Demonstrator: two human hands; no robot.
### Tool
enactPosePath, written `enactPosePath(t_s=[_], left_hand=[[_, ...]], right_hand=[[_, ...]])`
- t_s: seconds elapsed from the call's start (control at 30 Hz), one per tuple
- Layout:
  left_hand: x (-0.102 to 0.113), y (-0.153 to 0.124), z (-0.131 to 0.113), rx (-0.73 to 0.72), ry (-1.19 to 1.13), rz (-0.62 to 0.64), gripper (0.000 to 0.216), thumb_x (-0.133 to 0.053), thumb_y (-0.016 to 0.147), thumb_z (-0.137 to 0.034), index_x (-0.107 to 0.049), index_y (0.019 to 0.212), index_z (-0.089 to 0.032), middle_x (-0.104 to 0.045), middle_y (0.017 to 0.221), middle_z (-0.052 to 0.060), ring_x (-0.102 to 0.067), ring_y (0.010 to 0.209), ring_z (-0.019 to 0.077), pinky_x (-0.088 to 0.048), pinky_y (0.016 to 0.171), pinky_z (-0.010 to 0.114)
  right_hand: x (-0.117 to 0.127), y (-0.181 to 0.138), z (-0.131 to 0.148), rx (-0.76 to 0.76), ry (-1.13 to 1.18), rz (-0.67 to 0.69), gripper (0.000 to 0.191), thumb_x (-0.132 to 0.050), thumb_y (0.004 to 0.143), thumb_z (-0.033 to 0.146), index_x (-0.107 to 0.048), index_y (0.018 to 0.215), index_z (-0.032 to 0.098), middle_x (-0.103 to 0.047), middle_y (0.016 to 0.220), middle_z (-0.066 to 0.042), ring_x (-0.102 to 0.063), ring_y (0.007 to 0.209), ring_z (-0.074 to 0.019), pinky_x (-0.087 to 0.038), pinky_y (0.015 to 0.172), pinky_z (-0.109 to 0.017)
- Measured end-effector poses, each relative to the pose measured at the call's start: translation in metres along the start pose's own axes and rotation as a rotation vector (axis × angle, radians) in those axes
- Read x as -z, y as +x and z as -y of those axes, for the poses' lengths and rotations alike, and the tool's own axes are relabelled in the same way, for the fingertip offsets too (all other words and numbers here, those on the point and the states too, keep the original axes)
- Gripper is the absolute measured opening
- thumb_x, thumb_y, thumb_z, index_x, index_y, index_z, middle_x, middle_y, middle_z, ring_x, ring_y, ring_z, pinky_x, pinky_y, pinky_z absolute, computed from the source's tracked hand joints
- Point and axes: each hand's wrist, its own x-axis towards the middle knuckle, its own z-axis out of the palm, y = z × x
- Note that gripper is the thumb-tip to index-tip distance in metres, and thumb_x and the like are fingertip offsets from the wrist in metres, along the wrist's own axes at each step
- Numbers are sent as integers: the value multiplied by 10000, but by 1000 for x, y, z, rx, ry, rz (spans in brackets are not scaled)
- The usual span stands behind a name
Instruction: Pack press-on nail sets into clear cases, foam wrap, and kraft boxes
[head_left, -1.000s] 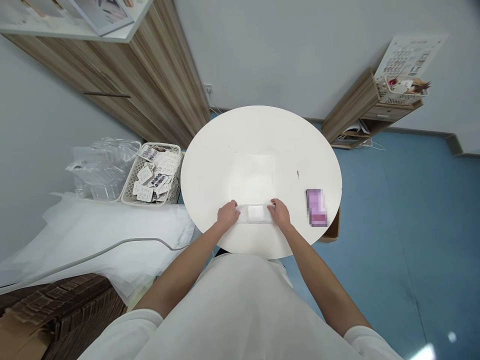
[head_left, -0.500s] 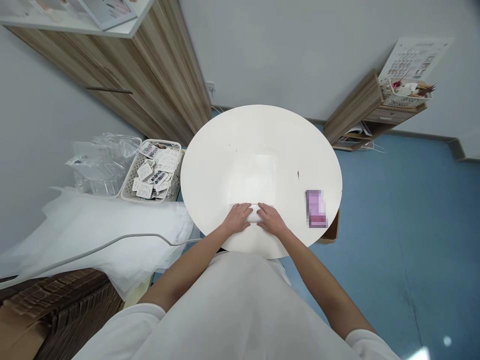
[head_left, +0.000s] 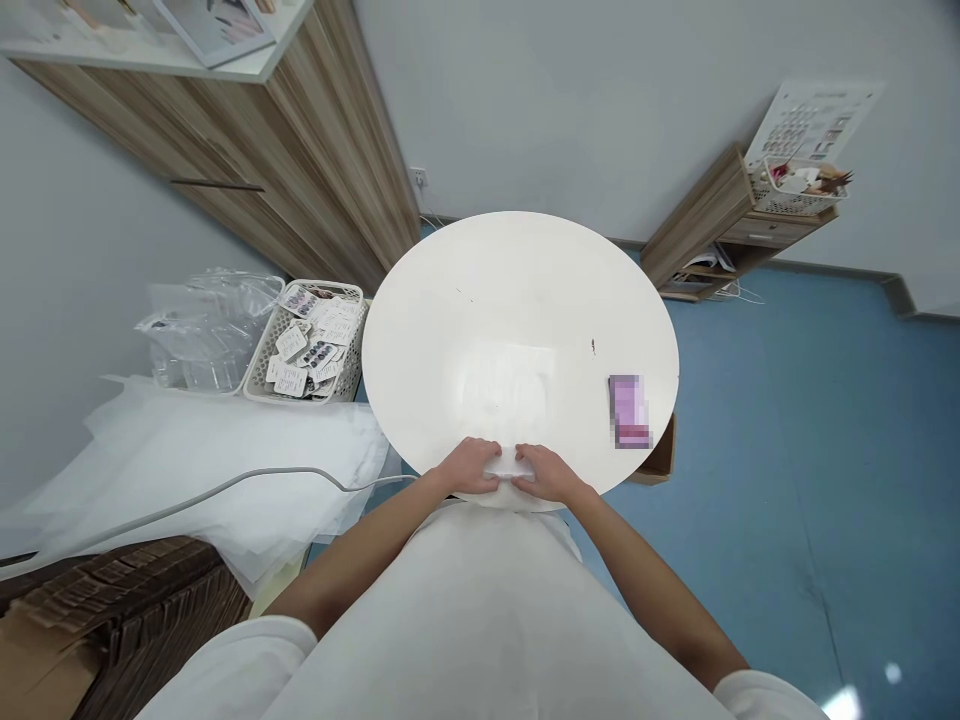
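Operator: Item one, and its location?

Clerk: One white packet (head_left: 508,461), small, flat-looking, at the near middle of the counter (head_left: 517,260). Your left hand (head_left: 471,466) has its left end, your right hand (head_left: 545,474) its right end; only the middle shows between them.

Operator: State of grip?

Clerk: Both hands curled narrow about the packet, fingers along the far side, thumbs along the near side.

Operator: Handling class?

Clerk: Light, by judgement; two hands suit its shape rather than its weight. The surface looks smooth, so count it mildly slippery. Stiffness: cannot be told (your fingers hide both ends); treat it as soft-sided, liable to crease or dent if you squeeze.

Operator: Best hold?

Clerk: The two short ends, as you have them, with light, even pressure from fingers and thumbs. Spare the middle, likely the easiest part to bend.

Operator: Nearby stock?

Clerk: One purple item (head_left: 628,411), blurred, at the counter's right, well apart from you. Left, off the counter: one basket (head_left: 350,366) of printed cards (head_left: 291,343).
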Motion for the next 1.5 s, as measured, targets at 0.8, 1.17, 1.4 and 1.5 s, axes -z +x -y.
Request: enactPosePath(t_s=[0.8,1.17,1.4,1.5], left_hand=[[8,24,60,609,-176,-335,301,-523,725,-314,-503,995,-183,-589,831,30,-558,787,179,-430,653,277],[-5,28,24,-51,206,-187,531,-598,675,-337,-422,1156,-199,-390,1304,98,-345,1192,248,-278,957,394],[-5,21,23,-81,200,-114,481,-590,663,-358,-482,1099,-185,-481,1219,105,-458,1075,250,-310,912,387],[-5,12,18,-103,142,-60,477,-594,641,-402,-510,1063,-194,-538,1144,87,-494,1026,241,-324,894,372]], right_hand=[[16,23,-39,-442,-55,-276,384,-400,804,204,-435,1185,185,-527,1074,-100,-505,962,-221,-408,772,-333],[-2,35,-8,-12,-245,-182,455,-645,652,250,-468,1065,184,-329,1343,-137,-295,1234,-297,-297,955,-463],[-13,26,-8,-10,-172,-126,381,-576,675,187,-459,1037,171,-379,1303,-154,-354,1198,-275,-336,944,-440],[-15,13,-2,-26,-112,-79,411,-597,659,223,-465,1045,168,-403,1283,-144,-367,1185,-270,-366,919,-410]])
